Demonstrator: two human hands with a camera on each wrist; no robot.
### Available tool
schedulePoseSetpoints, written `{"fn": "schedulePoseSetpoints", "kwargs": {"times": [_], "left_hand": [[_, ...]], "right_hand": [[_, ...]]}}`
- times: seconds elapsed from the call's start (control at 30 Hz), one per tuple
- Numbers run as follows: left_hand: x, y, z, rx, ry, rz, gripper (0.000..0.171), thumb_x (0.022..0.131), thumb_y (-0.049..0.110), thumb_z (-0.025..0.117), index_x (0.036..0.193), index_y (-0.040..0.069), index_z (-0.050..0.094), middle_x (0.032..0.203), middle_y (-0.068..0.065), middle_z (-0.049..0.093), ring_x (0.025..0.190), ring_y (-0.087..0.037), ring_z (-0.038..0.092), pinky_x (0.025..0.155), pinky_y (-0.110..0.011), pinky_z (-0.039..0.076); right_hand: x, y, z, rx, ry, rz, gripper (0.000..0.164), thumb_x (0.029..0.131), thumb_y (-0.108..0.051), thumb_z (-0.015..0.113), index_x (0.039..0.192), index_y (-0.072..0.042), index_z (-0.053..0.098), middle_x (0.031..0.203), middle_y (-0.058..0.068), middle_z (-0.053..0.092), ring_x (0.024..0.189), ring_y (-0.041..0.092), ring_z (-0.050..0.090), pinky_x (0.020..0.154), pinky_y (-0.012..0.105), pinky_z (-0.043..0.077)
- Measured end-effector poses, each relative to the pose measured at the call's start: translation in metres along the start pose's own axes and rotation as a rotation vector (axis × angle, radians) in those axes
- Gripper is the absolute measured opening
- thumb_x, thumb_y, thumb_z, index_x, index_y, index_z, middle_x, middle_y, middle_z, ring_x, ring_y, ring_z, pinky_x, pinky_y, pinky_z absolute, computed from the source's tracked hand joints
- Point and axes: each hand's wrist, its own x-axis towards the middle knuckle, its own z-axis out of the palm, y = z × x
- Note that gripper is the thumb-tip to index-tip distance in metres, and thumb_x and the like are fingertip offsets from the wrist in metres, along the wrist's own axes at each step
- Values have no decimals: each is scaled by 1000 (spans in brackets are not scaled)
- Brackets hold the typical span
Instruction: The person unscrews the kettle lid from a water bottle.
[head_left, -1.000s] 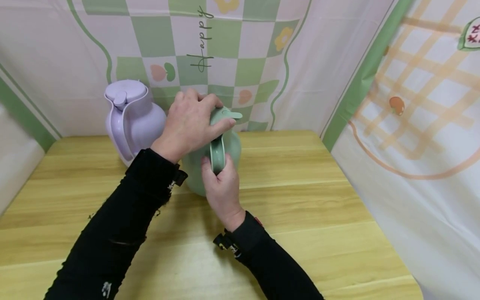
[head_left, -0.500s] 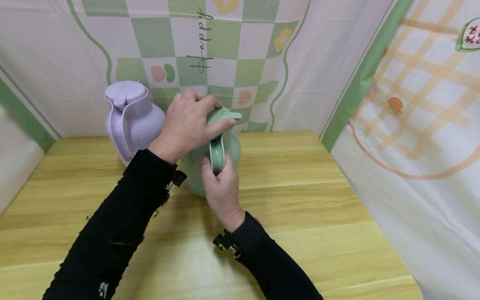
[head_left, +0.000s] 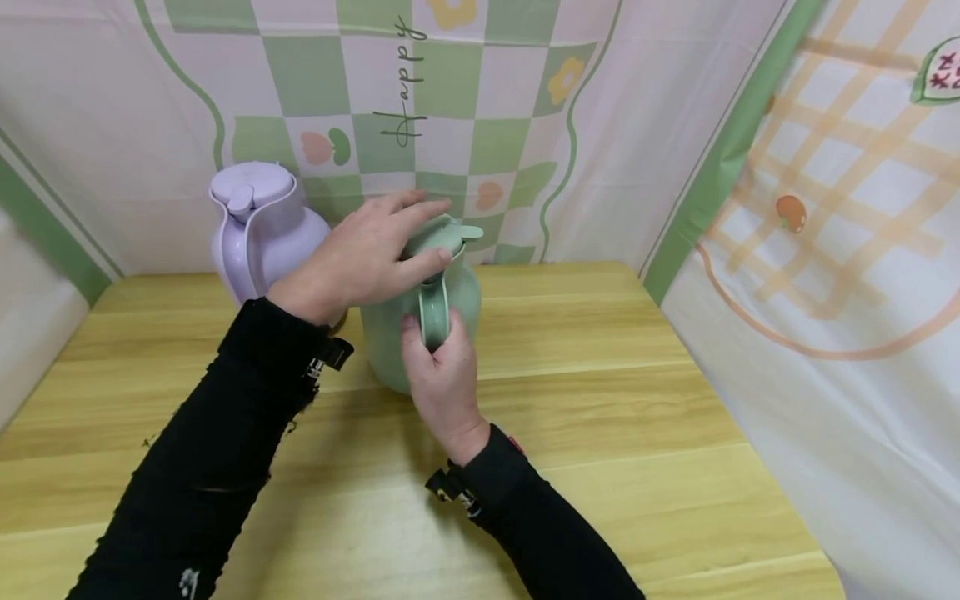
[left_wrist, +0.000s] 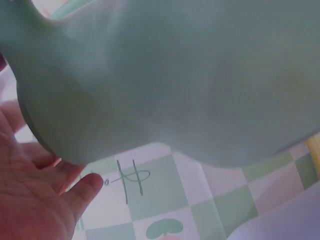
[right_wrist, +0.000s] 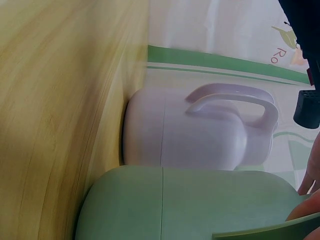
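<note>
A green thermos jug [head_left: 386, 350] stands upright on the table, its handle turned to the front. My right hand [head_left: 446, 383] grips that handle low down, thumb along one side. Over the lid [head_left: 442, 235] lies my left hand [head_left: 363, 250], fingers extended and thumb near the lid's front edge. In the left wrist view the green thermos jug [left_wrist: 150, 90] fills much of the picture, with my left hand [left_wrist: 40, 200] by its end, fingers slightly bent. The right wrist view shows the side of the green thermos jug [right_wrist: 200, 202]; most of the right hand is outside that view.
A lilac thermos jug [head_left: 258, 217] stands close on the left, partly behind the left forearm. Behind both jugs hangs a checked curtain [head_left: 450, 83]; another curtain [head_left: 825, 250] borders the right. The wood-grain table [head_left: 600, 400] extends to the front and right.
My left hand has shifted left and a little back across the lid, uncovering more of it, and its fingers have straightened. The right hand and the green thermos jug have stayed put.
</note>
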Motion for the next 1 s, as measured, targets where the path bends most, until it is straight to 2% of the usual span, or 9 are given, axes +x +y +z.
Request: {"fn": "schedulePoseSetpoints", "kwargs": {"times": [0.13,0.4,0.8,1.0], "left_hand": [[-1,0,-1,35,-5,36,55,105,46,53,153,19,55,160,-19,45,149,-42,40,120,-59,32],[0,0,-1,54,8,42,51,106,46,54,149,19,60,157,-18,49,147,-39,44,120,-55,35],[1,2,5,80,110,49,49,103,46,60,141,16,67,145,-18,60,137,-39,53,114,-54,41],[2,3,9,84,160,24,48,101,48,62,136,17,70,139,-17,64,132,-36,56,110,-53,42]], "right_hand": [[0,0,0,-5,8,4,24,105,-25,59,108,-2,54,71,-3,32,60,15,33,59,28,33],[0,0,0,4,12,3,25,106,-25,59,110,-1,55,71,-3,34,61,16,36,59,28,35],[0,-1,1,6,21,17,24,105,-24,60,111,0,57,72,-3,37,62,16,39,60,28,37],[1,-1,0,4,18,7,24,105,-23,60,112,0,56,72,-2,37,63,16,40,61,28,38]]}}
